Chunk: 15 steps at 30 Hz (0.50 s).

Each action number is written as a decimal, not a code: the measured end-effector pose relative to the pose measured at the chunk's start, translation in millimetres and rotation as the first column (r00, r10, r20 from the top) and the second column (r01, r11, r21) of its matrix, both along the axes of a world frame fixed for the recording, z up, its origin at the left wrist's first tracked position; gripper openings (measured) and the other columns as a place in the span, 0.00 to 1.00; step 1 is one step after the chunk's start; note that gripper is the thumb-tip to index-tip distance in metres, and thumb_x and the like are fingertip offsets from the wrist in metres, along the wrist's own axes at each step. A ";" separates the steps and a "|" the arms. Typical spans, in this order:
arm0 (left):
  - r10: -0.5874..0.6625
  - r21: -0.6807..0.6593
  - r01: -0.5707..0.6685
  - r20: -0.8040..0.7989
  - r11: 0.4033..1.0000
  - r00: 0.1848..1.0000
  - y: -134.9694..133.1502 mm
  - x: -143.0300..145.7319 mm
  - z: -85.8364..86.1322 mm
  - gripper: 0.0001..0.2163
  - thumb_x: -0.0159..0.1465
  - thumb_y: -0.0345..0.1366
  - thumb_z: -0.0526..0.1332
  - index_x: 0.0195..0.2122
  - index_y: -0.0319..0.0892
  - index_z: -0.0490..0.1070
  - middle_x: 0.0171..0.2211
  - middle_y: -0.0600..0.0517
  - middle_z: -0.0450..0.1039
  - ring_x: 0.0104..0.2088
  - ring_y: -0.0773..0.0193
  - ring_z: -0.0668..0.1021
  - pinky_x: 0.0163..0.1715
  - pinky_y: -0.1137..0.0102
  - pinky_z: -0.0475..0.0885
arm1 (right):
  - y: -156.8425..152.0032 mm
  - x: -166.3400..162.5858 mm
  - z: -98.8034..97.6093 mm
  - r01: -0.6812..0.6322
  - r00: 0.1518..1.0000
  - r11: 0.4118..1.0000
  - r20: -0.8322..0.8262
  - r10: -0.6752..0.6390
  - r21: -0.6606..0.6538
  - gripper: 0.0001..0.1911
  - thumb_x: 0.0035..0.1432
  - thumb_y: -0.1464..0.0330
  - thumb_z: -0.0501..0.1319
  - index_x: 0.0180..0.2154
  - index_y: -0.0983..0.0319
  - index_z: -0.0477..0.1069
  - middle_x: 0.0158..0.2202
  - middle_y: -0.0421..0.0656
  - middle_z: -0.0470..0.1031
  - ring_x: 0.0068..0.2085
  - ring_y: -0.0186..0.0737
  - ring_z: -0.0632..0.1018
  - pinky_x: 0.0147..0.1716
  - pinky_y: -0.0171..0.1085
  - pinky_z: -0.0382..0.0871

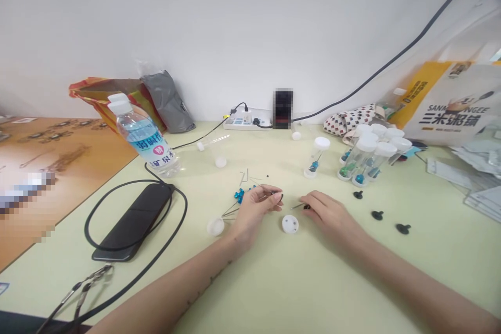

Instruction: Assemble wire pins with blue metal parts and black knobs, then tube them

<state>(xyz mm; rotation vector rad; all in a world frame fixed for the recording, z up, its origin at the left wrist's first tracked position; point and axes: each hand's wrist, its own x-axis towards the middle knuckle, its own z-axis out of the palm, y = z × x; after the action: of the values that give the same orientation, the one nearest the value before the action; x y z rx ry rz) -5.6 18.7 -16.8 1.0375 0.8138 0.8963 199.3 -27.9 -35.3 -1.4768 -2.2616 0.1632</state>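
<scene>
My left hand [256, 207] rests on the pale green table [274, 282], fingers pinched on a small dark part near their tips. My right hand [326, 214] lies beside it, fingertips closed on a thin metal pin with a dark head [300, 206]. Between the hands sits a white round cap [290, 224] with small holes. Blue-headed pins [239, 195] and loose metal needles lie just left of my left hand. Another white cap [215, 226] lies further left.
Several clear tubes with white caps [368, 159] stand at right, one more tube [316, 156] nearer the centre. Three dark small parts [378, 214] lie to the right. A water bottle [143, 135], a black phone with cable [135, 219], a power strip [246, 120] and bags sit around.
</scene>
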 end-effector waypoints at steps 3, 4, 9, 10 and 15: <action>0.035 0.026 -0.034 -0.017 0.999 0.999 3.5 -1.4 0.5 0.11 0.57 0.37 0.65 0.39 0.39 0.72 0.34 0.51 0.69 0.33 0.69 0.72 0.38 0.72 0.68 | 0.0 -6.5 -4.5 0.054 0.983 0.993 -0.170 -0.071 -0.101 0.09 0.64 0.72 0.53 0.47 0.60 0.61 0.44 0.44 0.66 0.37 0.36 0.72 0.37 0.38 0.68; 0.044 0.038 -0.043 -0.023 0.998 0.999 4.7 -1.9 0.8 0.11 0.57 0.37 0.66 0.39 0.39 0.72 0.34 0.51 0.70 0.33 0.69 0.72 0.39 0.72 0.68 | -0.2 -7.6 -4.0 0.055 0.978 0.991 -0.191 -0.078 -0.124 0.08 0.64 0.72 0.53 0.46 0.59 0.61 0.44 0.43 0.65 0.37 0.36 0.72 0.37 0.38 0.68; 0.022 0.059 -0.018 -0.069 0.998 0.997 7.3 -0.4 2.8 0.10 0.54 0.35 0.68 0.36 0.40 0.72 0.35 0.51 0.72 0.37 0.67 0.74 0.41 0.71 0.67 | 0.5 -7.3 1.9 0.039 0.959 0.976 -0.268 -0.097 -0.214 0.06 0.64 0.74 0.51 0.40 0.58 0.63 0.42 0.41 0.64 0.39 0.36 0.72 0.39 0.39 0.67; -0.007 0.065 0.012 -0.087 0.998 0.996 7.1 0.7 3.2 0.10 0.53 0.35 0.69 0.35 0.40 0.72 0.35 0.51 0.73 0.37 0.67 0.74 0.41 0.72 0.67 | 0.9 -6.4 2.8 0.043 0.952 0.973 -0.286 -0.109 -0.228 0.06 0.63 0.74 0.52 0.40 0.58 0.63 0.42 0.41 0.65 0.39 0.36 0.72 0.40 0.39 0.67; -0.133 0.074 0.144 -0.137 0.987 0.982 5.7 4.8 4.5 0.09 0.51 0.33 0.70 0.33 0.39 0.74 0.33 0.52 0.74 0.35 0.68 0.74 0.37 0.73 0.68 | 1.2 -1.3 5.3 0.030 0.942 0.979 -0.322 -0.095 -0.201 0.05 0.63 0.74 0.53 0.36 0.59 0.64 0.41 0.41 0.65 0.41 0.37 0.71 0.40 0.39 0.66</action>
<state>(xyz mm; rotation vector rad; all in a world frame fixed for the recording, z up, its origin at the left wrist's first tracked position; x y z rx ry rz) -0.7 24.5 -12.3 1.2215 0.8081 0.7538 198.0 -26.7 -30.0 -1.4864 -1.9688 0.5825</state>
